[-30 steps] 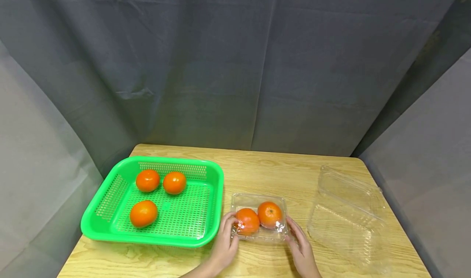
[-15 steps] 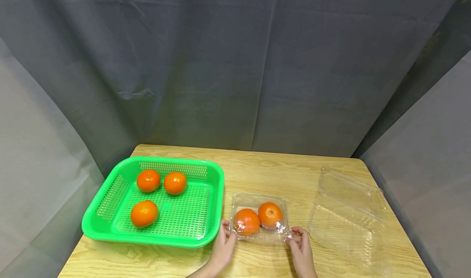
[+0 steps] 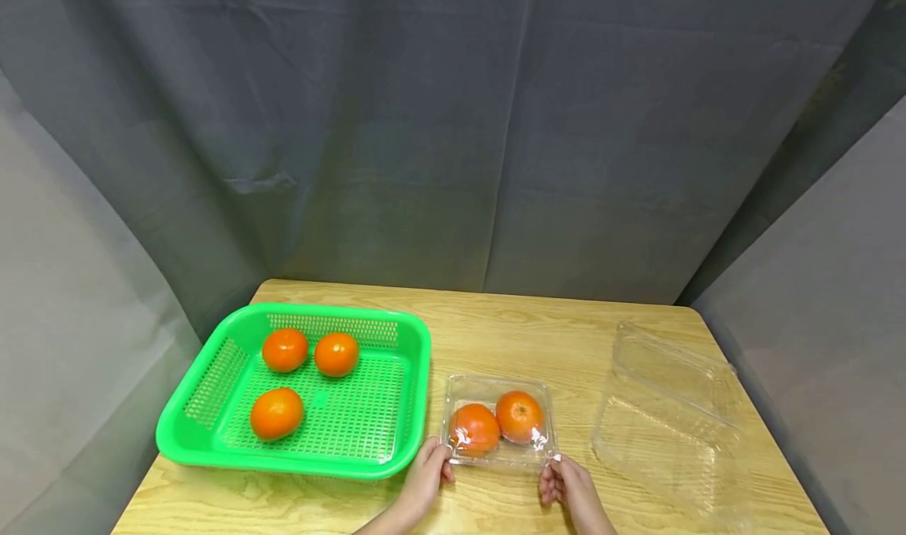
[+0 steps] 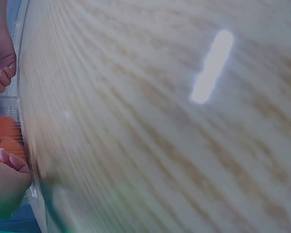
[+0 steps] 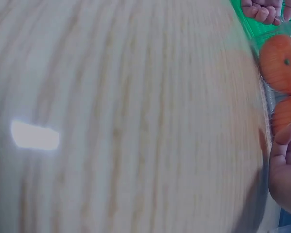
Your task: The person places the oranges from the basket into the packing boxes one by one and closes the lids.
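Note:
A small clear plastic box (image 3: 495, 381) lies shut on the wooden table (image 3: 510, 338) with two orange fruits (image 3: 473, 429) inside. My left hand (image 3: 428, 472) grips its near-left corner with curled fingers. My right hand (image 3: 562, 480) pinches its near-right corner. In the left wrist view, my left hand (image 4: 7, 179) sits by a boxed fruit (image 4: 5, 136), and the right hand (image 4: 1, 63) shows curled beyond it. The right wrist view shows my right hand (image 5: 286, 174) beside the boxed fruits (image 5: 281, 63); the tabletop fills the rest of it.
A green perforated basket (image 3: 297, 464) stands to the left of the box, holding three orange fruits (image 3: 285, 349). A larger clear clamshell container (image 3: 665, 425) lies open near the table's right edge. Grey curtains surround the table.
Both hands have slid back from the box's sides to its near corners. The box shifted slightly; the basket and the large container stayed put.

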{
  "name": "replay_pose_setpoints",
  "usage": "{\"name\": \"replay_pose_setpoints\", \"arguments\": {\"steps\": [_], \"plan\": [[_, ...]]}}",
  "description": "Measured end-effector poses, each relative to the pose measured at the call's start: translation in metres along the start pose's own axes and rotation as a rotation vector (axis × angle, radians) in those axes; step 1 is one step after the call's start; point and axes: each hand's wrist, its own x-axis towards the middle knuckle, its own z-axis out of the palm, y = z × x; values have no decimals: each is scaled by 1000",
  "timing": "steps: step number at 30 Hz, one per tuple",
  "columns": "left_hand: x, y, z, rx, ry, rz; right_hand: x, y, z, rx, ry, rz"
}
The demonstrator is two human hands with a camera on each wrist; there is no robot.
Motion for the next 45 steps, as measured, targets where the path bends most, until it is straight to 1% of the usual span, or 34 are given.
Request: {"name": "replay_pose_setpoints", "arguments": {"steps": [2,4,5,6,7,8,9,11,12,13,14,16,18,19,23,26,29,30,33,35,37,40,41,44,45], "plan": [[0,-1,0,-16,-6,6,-1,1,-1,15,-11,-7],[0,-4,0,-38,-14,44,-1,2,-2,19,-26,-24],[0,-6,0,-48,-17,75,-1,2,-2,25,-31,-36],[1,-9,-1,-67,-36,145,-1,3,-3,29,-36,-49],[2,-11,0,-82,-42,178,-1,3,-3,34,-36,-61],[2,-11,0,-94,-42,183,-1,4,-3,38,-35,-70],[2,-11,1,-102,-41,183,-1,4,-3,41,-31,-77],[-1,-2,2,-114,-36,146,-1,5,-3,46,-23,-81],[-1,0,2,-113,-34,122,0,5,-3,45,-21,-79],[-3,3,3,-102,-15,60,0,5,-3,46,-16,-77],[-3,5,3,-97,-11,29,0,5,-3,44,-16,-73],[-2,5,2,-90,-13,12,0,5,-3,41,-16,-69],[1,0,2,-83,-12,6,0,4,-2,41,-14,-59],[0,3,2,-81,-13,4,0,4,-2,41,-12,-55],[-9,21,3,-51,-16,12,0,3,-2,29,0,-31],[-13,28,3,33,-4,37,0,2,0,3,31,-28],[-10,21,1,138,28,61,0,2,4,-57,90,-46],[-8,16,1,173,39,74,-1,2,5,-90,121,-64],[-3,6,0,260,57,132,-2,5,8,-257,246,-169],[-2,2,-1,324,63,183,-3,7,9,-369,330,-249],[-1,1,-1,387,60,228,-2,10,8,-468,393,-335],[0,0,-3,475,45,293,0,13,7,-553,422,-493],[1,0,-3,500,38,313,1,13,6,-587,425,-558],[2,0,-4,557,9,368,3,14,3,-702,413,-764],[2,0,-5,575,3,384,4,14,2,-731,401,-816]]}}
